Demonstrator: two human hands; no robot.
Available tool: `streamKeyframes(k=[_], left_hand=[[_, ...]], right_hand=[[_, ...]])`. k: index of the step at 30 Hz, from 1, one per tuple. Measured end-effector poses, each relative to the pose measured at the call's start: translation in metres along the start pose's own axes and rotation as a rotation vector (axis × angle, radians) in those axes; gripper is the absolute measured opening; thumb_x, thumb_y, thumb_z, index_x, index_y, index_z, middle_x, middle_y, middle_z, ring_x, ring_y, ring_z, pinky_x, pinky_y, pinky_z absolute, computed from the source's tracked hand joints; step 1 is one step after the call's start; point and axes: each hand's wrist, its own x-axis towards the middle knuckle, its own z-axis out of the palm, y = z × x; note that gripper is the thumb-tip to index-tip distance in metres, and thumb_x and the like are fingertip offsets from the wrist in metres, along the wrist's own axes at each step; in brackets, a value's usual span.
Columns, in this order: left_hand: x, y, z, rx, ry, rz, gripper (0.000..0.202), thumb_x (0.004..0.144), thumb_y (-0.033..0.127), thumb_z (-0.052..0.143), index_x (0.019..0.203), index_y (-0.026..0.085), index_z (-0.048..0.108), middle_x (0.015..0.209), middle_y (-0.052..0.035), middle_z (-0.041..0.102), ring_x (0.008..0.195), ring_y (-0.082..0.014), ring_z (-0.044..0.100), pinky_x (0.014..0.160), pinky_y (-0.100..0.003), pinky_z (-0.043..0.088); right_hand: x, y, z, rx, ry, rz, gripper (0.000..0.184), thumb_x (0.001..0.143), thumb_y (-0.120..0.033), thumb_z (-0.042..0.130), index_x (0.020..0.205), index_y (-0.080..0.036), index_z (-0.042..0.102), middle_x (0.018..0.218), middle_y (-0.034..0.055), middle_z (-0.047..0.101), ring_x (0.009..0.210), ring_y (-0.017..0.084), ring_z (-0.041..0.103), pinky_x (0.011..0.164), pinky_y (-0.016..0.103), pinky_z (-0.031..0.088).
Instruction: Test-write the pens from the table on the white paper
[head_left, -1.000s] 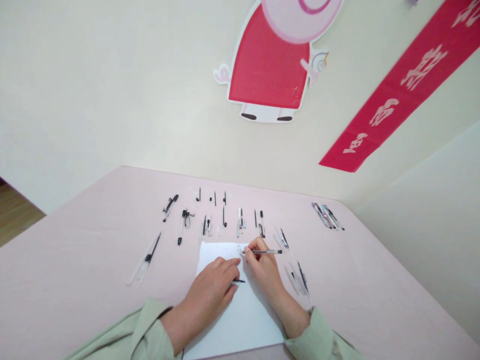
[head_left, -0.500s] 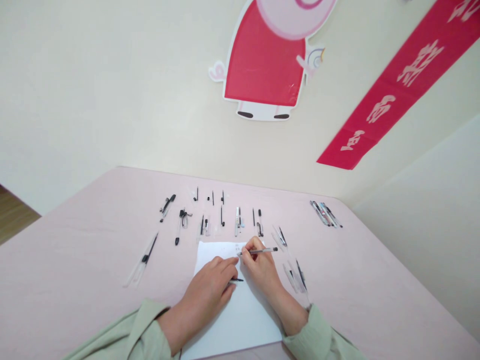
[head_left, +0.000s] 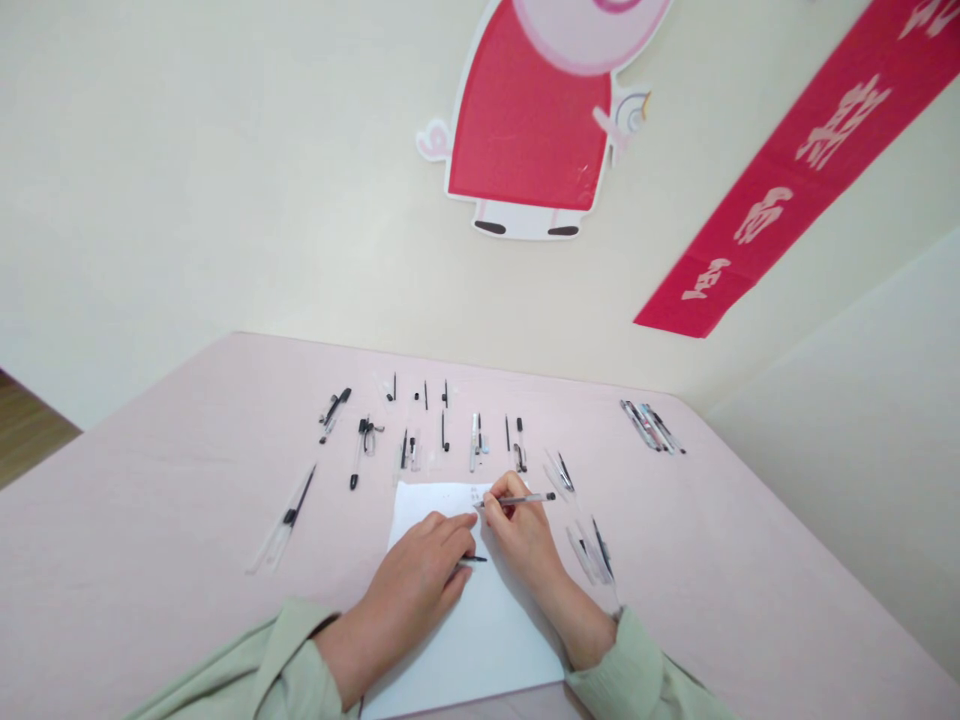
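My right hand (head_left: 523,525) is closed around a clear-barrelled pen (head_left: 521,499), its tip on the upper part of a white sheet of paper (head_left: 480,640). Small dark written marks (head_left: 474,492) show near the paper's top edge. Resting on the sheet to the left, my left hand (head_left: 424,570) has its index finger stretched toward the pen tip. A slim black pen cap (head_left: 474,559) sticks out from between its curled lower fingers; most of the cap is hidden.
Dismantled pens (head_left: 405,450), refills and caps lie in several small groups beyond the paper. Clear pen parts (head_left: 589,555) lie right of my right forearm, others (head_left: 289,517) at left. A bundle of pens (head_left: 651,428) sits at the far right of the pink-covered table (head_left: 150,520).
The pen tip and my right hand have shifted very slightly over the paper. My left hand stays in place.
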Motion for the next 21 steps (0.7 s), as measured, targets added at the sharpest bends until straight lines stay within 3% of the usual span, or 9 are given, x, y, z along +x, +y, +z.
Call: streamKeyframes(k=[21], left_hand=[[0.0, -0.0006, 0.0012, -0.002, 0.004, 0.014, 0.017, 0.082, 0.007, 0.054, 0.089, 0.022, 0.057, 0.127, -0.0029, 0.062, 0.104, -0.0237, 0.055, 0.089, -0.04, 0.048]], right_hand=[[0.0002, 0.0029, -0.0009, -0.017, 0.011, -0.025, 0.012, 0.082, -0.027, 0.047, 0.071, -0.024, 0.045, 0.061, -0.005, 0.047, 0.058, 0.015, 0.049, 0.057, 0.026, 0.037]])
